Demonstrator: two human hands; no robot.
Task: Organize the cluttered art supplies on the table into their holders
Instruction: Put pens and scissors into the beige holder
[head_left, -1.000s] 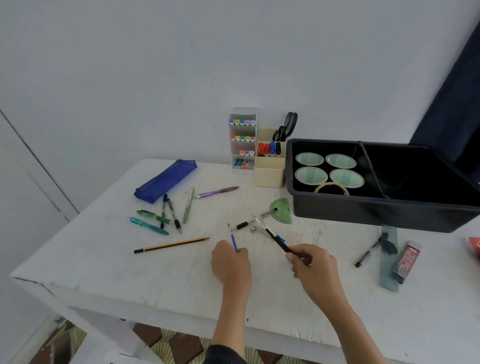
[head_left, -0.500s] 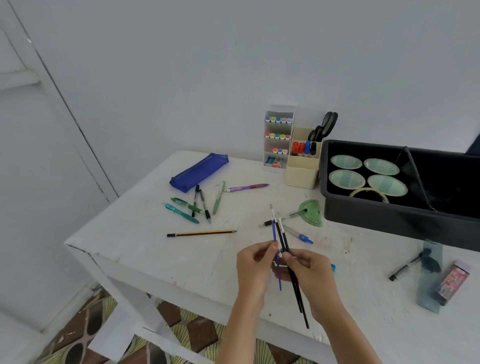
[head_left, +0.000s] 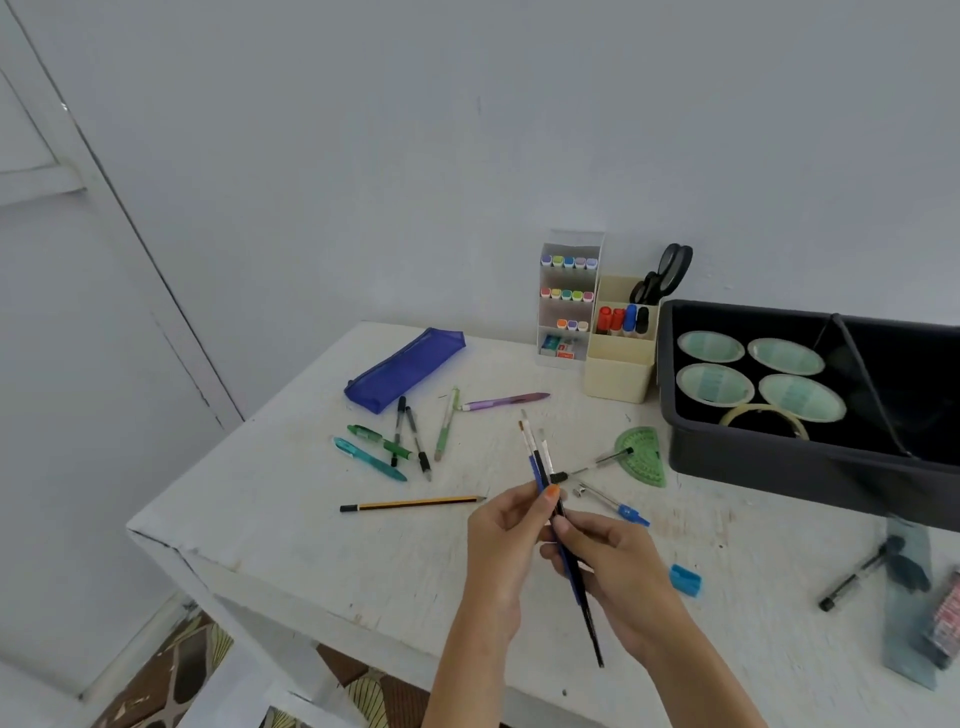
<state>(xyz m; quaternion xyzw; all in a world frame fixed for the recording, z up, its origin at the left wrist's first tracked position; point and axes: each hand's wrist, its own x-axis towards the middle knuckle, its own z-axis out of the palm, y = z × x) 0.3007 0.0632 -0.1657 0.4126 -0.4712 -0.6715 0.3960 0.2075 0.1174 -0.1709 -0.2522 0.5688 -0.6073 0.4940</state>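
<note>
Here both hands hold one small bundle of paintbrushes (head_left: 537, 462) above the white table (head_left: 291, 540). The left hand (head_left: 506, 540) pinches it at the middle, and the right hand (head_left: 618, 571) curls around the dark handles lower down. The bristle ends point away from the person, and the beige holder (head_left: 618, 371) stands well apart, near the wall.

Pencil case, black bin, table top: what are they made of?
Pencil case: looks like blue mesh fabric, slightly see-through, with a soft shape.
Black bin: likely moulded plastic with a satin finish, going by its smooth walls and rounded rim.
Table top: probably white-painted wood, matte, with scuffed paint that is chipped at the edge.
</note>
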